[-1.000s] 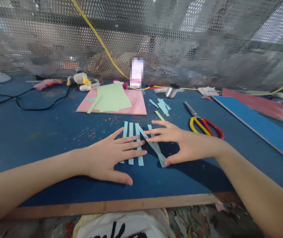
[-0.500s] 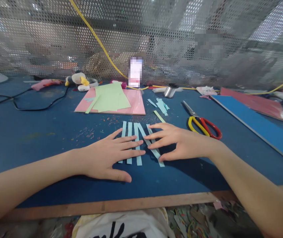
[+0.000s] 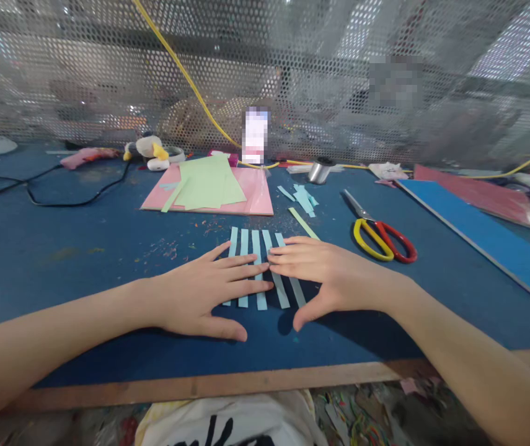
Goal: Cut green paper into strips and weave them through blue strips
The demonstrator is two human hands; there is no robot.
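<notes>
Several light blue paper strips (image 3: 260, 244) lie side by side on the blue table (image 3: 60, 260) in front of me. My left hand (image 3: 204, 294) lies flat and open, its fingers pressing on the left strips. My right hand (image 3: 330, 272) is open too, fingers stretched across the right strips and fingertips nearly meeting those of the left hand. A single light green strip (image 3: 302, 223) lies just beyond my right hand.
Red and yellow scissors (image 3: 379, 235) lie to the right. Green sheets (image 3: 206, 183) rest on a pink sheet (image 3: 258, 195) further back, with loose blue scraps (image 3: 302, 197) beside them. A blue board (image 3: 483, 232) and red sheet (image 3: 488, 195) lie far right. A black cable (image 3: 46, 198) runs at the left.
My right hand slid the slanted blue strips leftward and straightened them, so they now lie parallel to the others. My left hand stayed in place.
</notes>
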